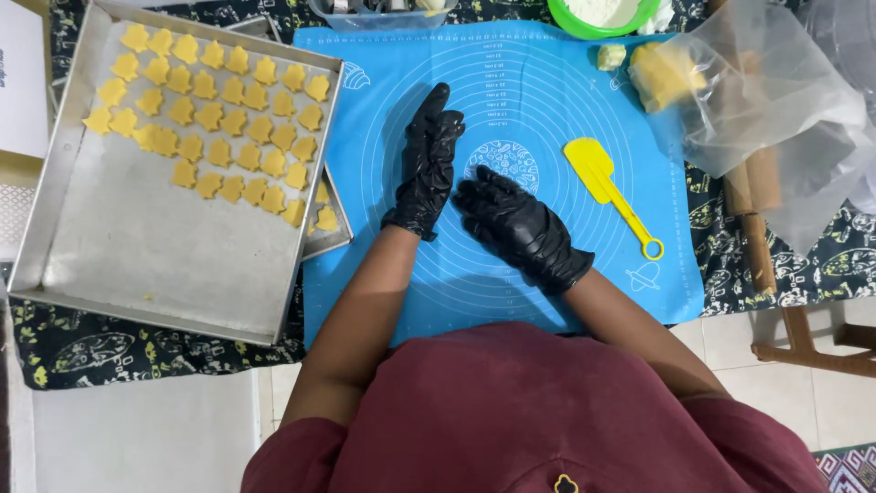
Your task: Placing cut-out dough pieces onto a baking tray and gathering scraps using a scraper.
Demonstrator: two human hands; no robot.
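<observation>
Both my hands wear black gloves and hover over a blue silicone baking mat (538,100). My left hand (426,160) is held edge-on with fingers straight and together, pointing away from me. My right hand (511,219) lies just to its right, fingers loosely spread toward the left hand's palm. Neither hand holds anything that I can see. A yellow spatula (607,187) lies on the mat to the right of my right hand. A metal baking tray (128,256) at the left carries several rows of yellow cut-out dough shapes (210,119).
A lump of yellow dough (662,73) sits in a clear plastic bag (776,100) at the right, over a wooden rolling pin (757,228). A green bowl of flour (602,14) stands at the mat's far edge. A second tray edge (333,233) shows under the first.
</observation>
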